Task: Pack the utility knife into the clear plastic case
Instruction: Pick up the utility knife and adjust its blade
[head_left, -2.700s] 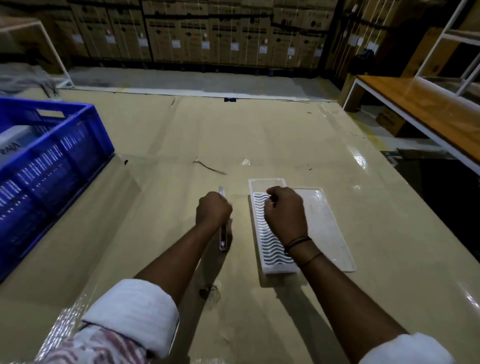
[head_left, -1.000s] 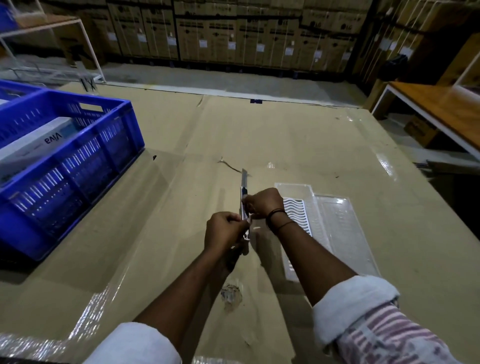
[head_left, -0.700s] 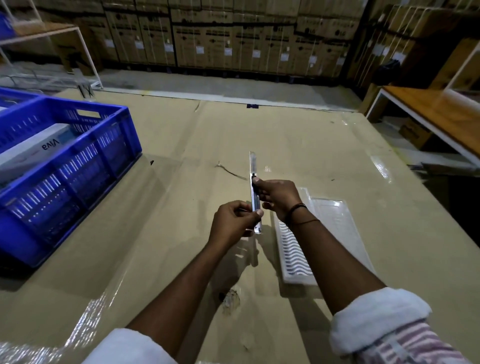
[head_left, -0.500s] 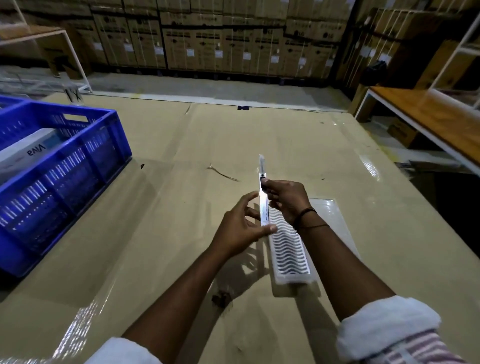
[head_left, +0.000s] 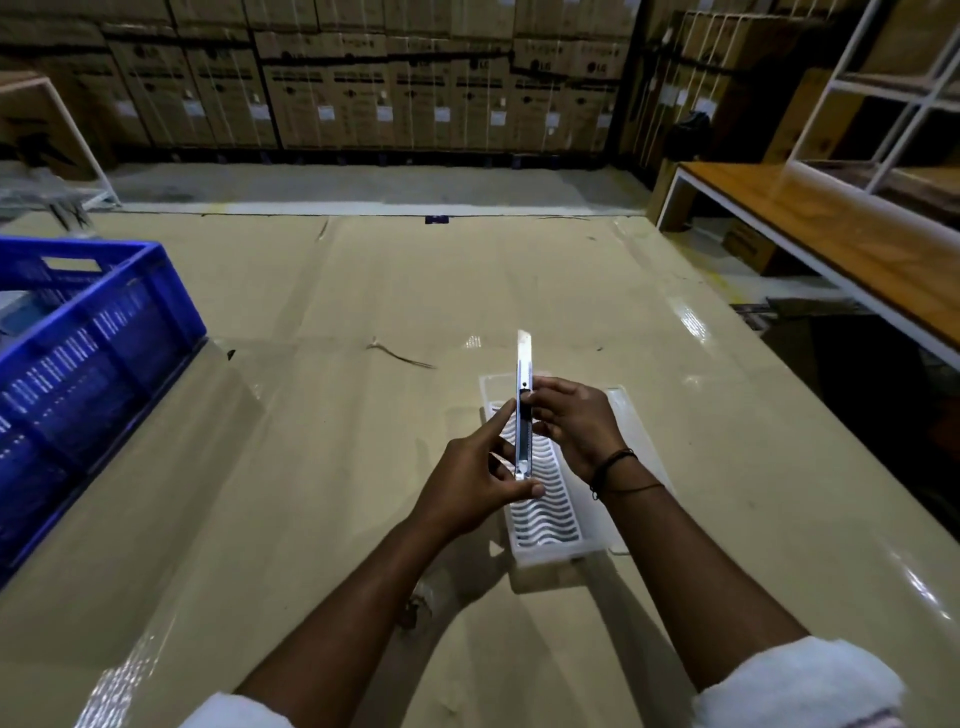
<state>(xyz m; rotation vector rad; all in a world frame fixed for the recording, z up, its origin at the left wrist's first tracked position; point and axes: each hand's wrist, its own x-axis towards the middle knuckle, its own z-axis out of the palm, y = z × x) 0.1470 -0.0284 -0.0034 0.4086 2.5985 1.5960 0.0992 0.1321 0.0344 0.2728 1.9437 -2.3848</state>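
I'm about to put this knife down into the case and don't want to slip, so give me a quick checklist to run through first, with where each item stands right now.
1. Knife held by both hands: ok. The left hand grips the near end, and the right hand holds the black slider.
2. Blade pulled back in: not ok. A pale tip sticks out at the far end.
3. Case open and lying flat on the table: ok.
4. Knife lined up with the wavy tray: ok, roughly parallel above it.
5. Tray free of other items: cannot tell, as the hands cover part of it.
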